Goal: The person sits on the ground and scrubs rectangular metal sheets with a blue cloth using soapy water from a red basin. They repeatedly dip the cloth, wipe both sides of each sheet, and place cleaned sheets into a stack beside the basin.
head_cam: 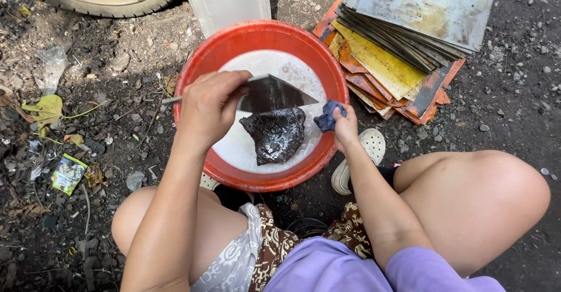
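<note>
**Washing a metal plate over a red basin**

Seen from above, on dark gravelly ground: 1 round red basin (193,75), the landmark here, holding milky, soapy water (274,64) with foam near its far rim. In that water, 1 dark, wet, crumpled piece (274,134), glossy with suds, lying low and centre in the basin; what it is made of cannot be told.

Above the water, 1 thin dark metal plate (274,93), held roughly level across the middle of the basin. Long axis running left to right, with 1 sharp corner pointing right, towards the basin's right rim; its left edge hidden behind the fingers.

Left hand (207,108), over the basin's left half, clenched around the plate's left end, knuckles up. Right hand (346,125), at the basin's right rim, closed on 1 small blue cloth (326,115), which sits just beside the plate's pointed corner.

Right of and beyond the basin, 1 fanned stack of flat plates (403,40), too many to count: grey on top, yellow and rust-orange beneath. Just outside the basin's near right rim, 1 white clog (368,146). Beyond the basin's far left, part of 1 tyre (105,0). Nearest the camera, 2 bare knees either side of the basin.
</note>
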